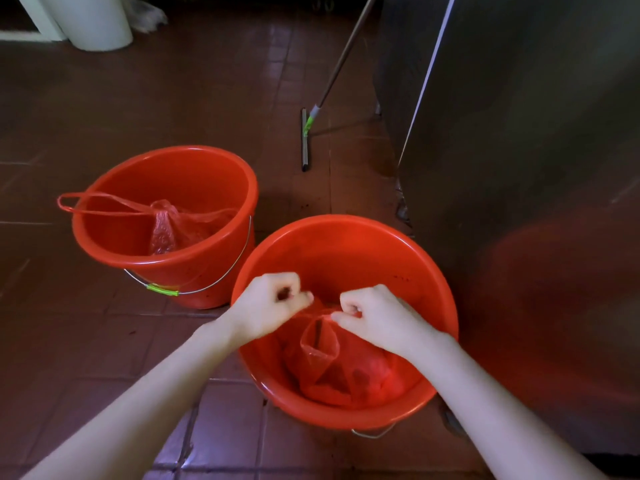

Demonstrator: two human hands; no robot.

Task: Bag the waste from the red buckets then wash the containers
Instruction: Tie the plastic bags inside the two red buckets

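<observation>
Dark red floor tiles [104, 98] spread under everything, and a tall stainless-steel cabinet [536, 133] rises just right of your grip. Directly beneath your hands stands the nearer red bucket [346, 223], close to that cabinet. Up and left of your grip, just beside the first, sits the second red bucket [166, 150], its wire handle [207, 289] hanging down the side facing you. Far beyond your grip stands a white bin [100, 22], and ahead a floor squeegee [304, 140] rests its blade on the tiles. Below your knuckles a bulging red plastic bag [346, 375] lies in the nearer bucket. A second bag [173, 226] lies in the other bucket, with one loop draped over the rim. Your left hand [266, 306] and right hand [374, 317] each pinch a strip of the nearer bag's neck, fingers curled tight, fists slightly apart.
</observation>
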